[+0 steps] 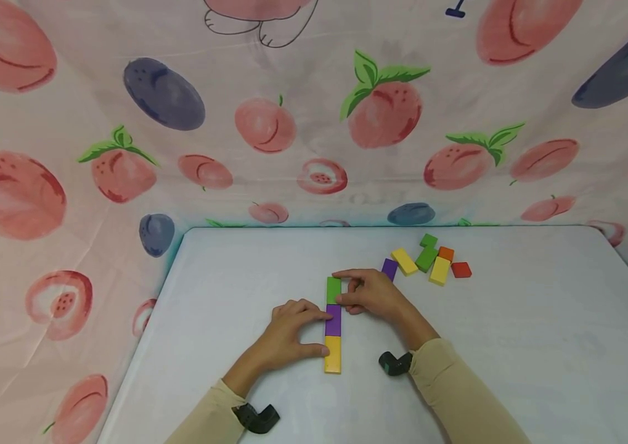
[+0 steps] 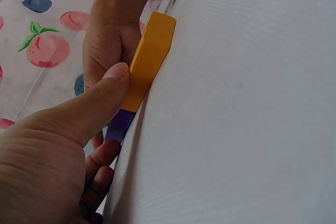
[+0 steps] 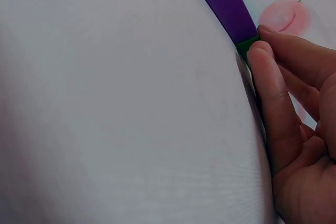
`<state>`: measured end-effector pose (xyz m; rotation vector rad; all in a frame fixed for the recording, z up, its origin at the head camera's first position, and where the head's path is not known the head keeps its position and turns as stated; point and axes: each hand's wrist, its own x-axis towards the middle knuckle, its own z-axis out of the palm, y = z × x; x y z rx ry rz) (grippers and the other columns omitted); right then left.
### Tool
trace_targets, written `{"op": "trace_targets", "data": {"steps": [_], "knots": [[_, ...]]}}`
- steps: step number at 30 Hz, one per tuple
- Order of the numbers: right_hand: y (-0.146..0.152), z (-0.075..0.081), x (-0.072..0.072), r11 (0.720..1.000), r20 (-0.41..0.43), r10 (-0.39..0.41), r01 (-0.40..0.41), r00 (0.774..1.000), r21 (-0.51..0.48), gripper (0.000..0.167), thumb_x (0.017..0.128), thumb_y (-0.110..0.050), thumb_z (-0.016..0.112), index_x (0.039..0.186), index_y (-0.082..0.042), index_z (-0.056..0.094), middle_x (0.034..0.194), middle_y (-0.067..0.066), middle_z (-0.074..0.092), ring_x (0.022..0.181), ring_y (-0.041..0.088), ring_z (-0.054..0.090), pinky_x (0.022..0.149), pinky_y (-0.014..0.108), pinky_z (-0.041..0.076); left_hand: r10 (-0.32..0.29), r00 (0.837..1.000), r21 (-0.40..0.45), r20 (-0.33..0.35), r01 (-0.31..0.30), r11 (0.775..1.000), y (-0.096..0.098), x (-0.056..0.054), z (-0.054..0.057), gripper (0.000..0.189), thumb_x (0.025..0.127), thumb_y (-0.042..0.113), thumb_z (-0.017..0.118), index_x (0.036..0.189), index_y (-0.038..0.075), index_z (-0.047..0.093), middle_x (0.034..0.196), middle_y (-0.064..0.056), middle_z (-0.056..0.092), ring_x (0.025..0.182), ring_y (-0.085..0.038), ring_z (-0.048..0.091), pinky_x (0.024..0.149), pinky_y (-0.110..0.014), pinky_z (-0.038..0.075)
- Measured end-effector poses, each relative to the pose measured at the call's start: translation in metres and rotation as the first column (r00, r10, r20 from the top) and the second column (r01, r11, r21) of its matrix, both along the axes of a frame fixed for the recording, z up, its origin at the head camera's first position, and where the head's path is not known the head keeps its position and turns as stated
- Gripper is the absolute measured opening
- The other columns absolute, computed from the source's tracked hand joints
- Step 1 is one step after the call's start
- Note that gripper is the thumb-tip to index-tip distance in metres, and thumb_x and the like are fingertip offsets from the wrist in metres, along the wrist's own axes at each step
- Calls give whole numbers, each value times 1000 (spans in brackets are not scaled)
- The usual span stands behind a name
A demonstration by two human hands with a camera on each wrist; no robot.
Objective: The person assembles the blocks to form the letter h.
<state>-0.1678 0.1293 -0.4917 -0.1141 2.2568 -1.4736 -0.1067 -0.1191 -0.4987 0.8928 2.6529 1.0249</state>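
Three blocks lie end to end in a straight row on the white table [image 1: 269, 259]: a green block [image 1: 333, 290] at the far end, a purple block [image 1: 333, 320] in the middle and a yellow block [image 1: 333, 356] nearest. My left hand [image 1: 291, 336] is at the row's left side, its thumb touching the yellow block and its index fingertip on the purple one. From the right, my right hand [image 1: 371, 293] pinches the green block, index finger at its far end and thumb by its near right corner. In the right wrist view, fingers mostly hide the green block [image 3: 245, 46].
Behind my right hand are a second purple block [image 1: 389, 269] and a loose group of yellow, green, orange and red blocks [image 1: 440, 270]. A fruit-patterned cloth [image 1: 291, 74] rises behind the table's far edge. Each wrist wears a black camera mount [image 1: 257, 419].
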Motion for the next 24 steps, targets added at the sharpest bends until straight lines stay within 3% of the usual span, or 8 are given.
{"op": "trace_targets", "data": {"steps": [17, 24], "knots": [[0, 1, 0, 999, 20, -26, 26, 999, -32, 56, 82, -17, 86, 135, -22, 66, 90, 8, 62, 67, 18, 70, 66, 33, 61, 9, 1000, -15, 10, -9, 1000, -1, 0, -3, 58, 80, 50, 84, 133, 33, 67, 119, 14, 58, 117, -11, 49, 106, -50, 28], [0, 0, -2, 999, 21, -34, 35, 999, -27, 54, 81, -17, 87, 131, -20, 67, 91, 7, 62, 67, 17, 70, 66, 33, 61, 1, 1000, -2, -16, -1, 1000, 0, 0, -3, 57, 80, 50, 84, 132, 31, 67, 118, 13, 59, 115, -11, 49, 103, -51, 30]]}}
